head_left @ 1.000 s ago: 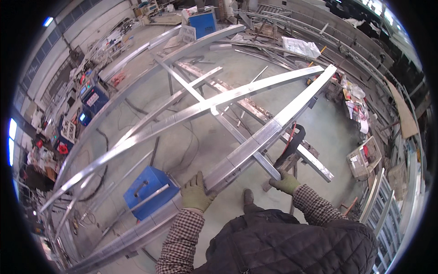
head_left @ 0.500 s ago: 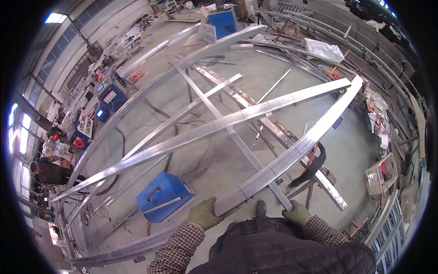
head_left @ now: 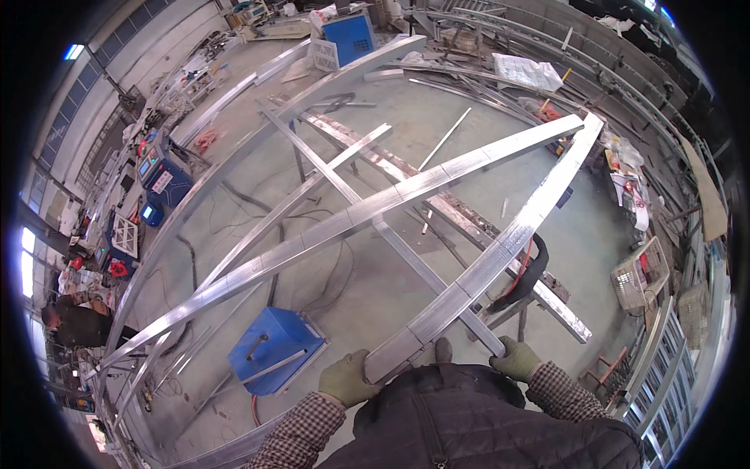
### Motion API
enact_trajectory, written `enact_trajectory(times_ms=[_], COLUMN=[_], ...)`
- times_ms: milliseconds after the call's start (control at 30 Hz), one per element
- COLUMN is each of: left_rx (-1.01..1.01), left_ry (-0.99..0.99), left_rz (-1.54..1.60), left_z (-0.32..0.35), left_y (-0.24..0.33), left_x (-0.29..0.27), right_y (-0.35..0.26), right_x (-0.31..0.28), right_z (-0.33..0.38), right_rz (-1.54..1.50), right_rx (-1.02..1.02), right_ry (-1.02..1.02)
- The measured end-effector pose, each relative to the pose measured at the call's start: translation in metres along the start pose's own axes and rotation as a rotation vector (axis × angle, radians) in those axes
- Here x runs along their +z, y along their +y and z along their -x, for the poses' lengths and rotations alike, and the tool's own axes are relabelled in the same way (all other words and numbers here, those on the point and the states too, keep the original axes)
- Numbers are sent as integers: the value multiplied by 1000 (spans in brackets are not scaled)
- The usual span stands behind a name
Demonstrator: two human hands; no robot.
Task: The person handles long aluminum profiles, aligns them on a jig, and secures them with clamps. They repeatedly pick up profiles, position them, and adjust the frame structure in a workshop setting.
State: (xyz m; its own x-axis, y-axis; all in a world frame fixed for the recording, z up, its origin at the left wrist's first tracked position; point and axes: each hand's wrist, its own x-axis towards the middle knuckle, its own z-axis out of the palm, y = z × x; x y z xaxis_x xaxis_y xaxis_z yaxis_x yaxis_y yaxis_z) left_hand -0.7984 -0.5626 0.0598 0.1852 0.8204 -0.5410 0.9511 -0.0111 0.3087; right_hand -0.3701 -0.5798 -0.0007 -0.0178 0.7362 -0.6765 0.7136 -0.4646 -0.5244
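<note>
My left hand [head_left: 348, 379], in a green work glove, is closed on the near end of a wide silvery metal beam [head_left: 469, 285]. That beam slants away to the far right. My right hand [head_left: 516, 359], gloved the same way, is closed around the near end of a thinner metal crossbar [head_left: 414, 266]. The crossbar passes under the wide beam and under a second long beam [head_left: 312, 242]. At the far right the two beams nearly meet. Glove and beam hide part of my left fingers.
A rusty, whitish steel support [head_left: 461, 215] stands beneath the beams, with a black hose [head_left: 531, 277] looped near it. A blue box-shaped cover [head_left: 273, 348] is on the floor at left. Cables trail behind. At far left is another person [head_left: 78, 322]; a plastic basket [head_left: 641, 273] is at right.
The whole scene has shifted slightly leftward in view as my head turned. Both hands keep their hold on the beam and the crossbar.
</note>
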Motion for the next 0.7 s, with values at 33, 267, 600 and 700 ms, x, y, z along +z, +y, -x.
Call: enact_trajectory(times_ms=[33,267,600,700], left_rx=[7,67,19,7], left_ry=[10,-3,13,-30], left_rz=[-2,2,-31,-34], left_z=[2,17,18,18], left_y=[0,7,13,15], left_x=[-2,-21,-28,-31], right_y=[-1,13,49,73], right_x=[-2,-43,-78,-72], right_z=[2,-13,-62,-61], right_rz=[-27,-48,-130,-385], right_rx=[6,17,-168,-225], right_ry=[-10,121,241,233])
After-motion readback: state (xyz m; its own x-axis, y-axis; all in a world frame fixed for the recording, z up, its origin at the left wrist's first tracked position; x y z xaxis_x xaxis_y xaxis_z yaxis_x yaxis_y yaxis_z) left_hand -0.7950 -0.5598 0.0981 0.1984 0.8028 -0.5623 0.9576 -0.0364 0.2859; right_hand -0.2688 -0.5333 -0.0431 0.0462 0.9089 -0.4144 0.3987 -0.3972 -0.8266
